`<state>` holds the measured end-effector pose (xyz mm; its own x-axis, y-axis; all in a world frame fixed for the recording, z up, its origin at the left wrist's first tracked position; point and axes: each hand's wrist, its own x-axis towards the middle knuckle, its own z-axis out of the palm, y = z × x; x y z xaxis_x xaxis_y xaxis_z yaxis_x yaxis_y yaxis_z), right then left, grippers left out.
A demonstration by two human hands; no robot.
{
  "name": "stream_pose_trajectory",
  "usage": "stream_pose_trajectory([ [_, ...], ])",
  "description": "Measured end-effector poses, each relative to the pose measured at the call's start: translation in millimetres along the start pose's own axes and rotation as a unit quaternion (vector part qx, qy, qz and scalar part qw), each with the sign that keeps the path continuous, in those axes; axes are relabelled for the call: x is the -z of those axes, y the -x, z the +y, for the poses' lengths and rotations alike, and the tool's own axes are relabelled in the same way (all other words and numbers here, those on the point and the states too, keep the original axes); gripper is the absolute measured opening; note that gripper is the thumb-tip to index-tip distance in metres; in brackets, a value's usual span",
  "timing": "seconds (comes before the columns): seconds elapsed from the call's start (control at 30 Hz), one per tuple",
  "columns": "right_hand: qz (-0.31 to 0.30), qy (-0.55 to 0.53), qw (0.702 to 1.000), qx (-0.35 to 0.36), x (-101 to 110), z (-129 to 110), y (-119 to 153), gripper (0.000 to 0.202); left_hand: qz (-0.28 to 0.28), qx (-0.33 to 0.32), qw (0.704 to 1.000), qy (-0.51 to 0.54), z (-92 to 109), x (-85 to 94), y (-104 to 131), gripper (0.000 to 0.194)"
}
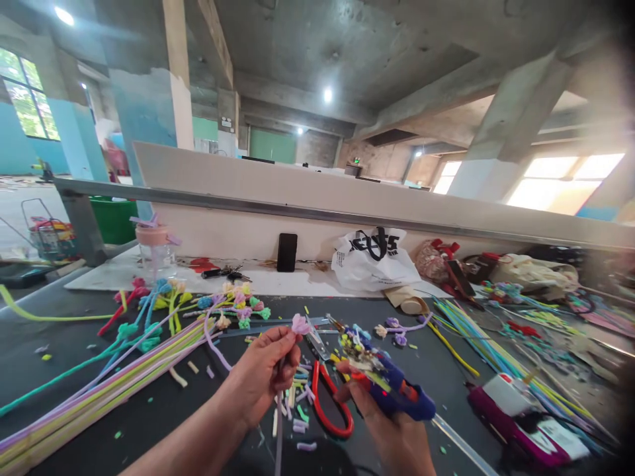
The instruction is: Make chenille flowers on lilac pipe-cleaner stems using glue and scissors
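My left hand (270, 363) is closed, pinching a small pale pink fuzzy flower (299, 324) whose pale purple stem (278, 433) hangs down below the fingers. My right hand (389, 423) is wrapped round a blue hot glue gun (404, 391) with orange parts. The gun's nozzle end is crusted with coloured bits and tilts up toward the left. From its rear a clear glue stick (464, 444) sticks out. Between the two hands lie red-handled scissors (342, 423) on the dark table, beside short cut pieces (306, 447) of pipe cleaner.
Long pipe cleaners (149, 377) and finished fuzzy flowers (243, 294) lie at left; more pipe cleaners (476, 337) at right. A purple-and-white device (520, 423) sits front right. Along the back stand a jar (156, 254), a phone (287, 252) and a white bag (372, 264).
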<state>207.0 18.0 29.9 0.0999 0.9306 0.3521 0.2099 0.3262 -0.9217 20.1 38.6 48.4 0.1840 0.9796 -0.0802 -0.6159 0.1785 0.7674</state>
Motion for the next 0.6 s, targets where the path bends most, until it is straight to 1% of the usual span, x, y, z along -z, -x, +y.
stream_pose_trajectory([
  [0.07, 0.010, 0.029, 1.000, -0.008, -5.9, 14.2, -1.6, 0.035, 0.001, -0.012, 1.000, -0.001, 0.4, -0.4, -0.9, 0.019],
  [0.13, 0.008, 0.066, 0.998, -0.023, -8.8, 26.2, -1.5, 0.033, 0.000, -0.021, 1.000, -0.008, 1.4, -1.4, -1.0, 0.018],
  [0.23, 0.001, 0.087, 0.996, -0.033, -8.7, 34.8, 0.1, 0.032, 0.009, -0.023, 1.000, -0.019, 2.9, -3.1, -0.1, 0.017],
  [0.37, -0.003, 0.061, 0.998, -0.030, -9.8, 29.4, 3.3, 0.034, 0.020, -0.012, 0.999, -0.034, 1.4, -1.3, -0.2, 0.024],
  [0.53, -0.016, 0.029, 0.999, -0.016, -15.8, 15.1, 6.8, 0.026, 0.024, -0.024, 0.999, -0.032, -1.9, 1.6, -1.4, 0.027],
  [0.6, -0.022, 0.033, 0.999, -0.008, -17.1, 12.6, 7.4, 0.025, 0.026, -0.029, 0.999, -0.038, -1.6, 0.7, -1.1, 0.028],
])
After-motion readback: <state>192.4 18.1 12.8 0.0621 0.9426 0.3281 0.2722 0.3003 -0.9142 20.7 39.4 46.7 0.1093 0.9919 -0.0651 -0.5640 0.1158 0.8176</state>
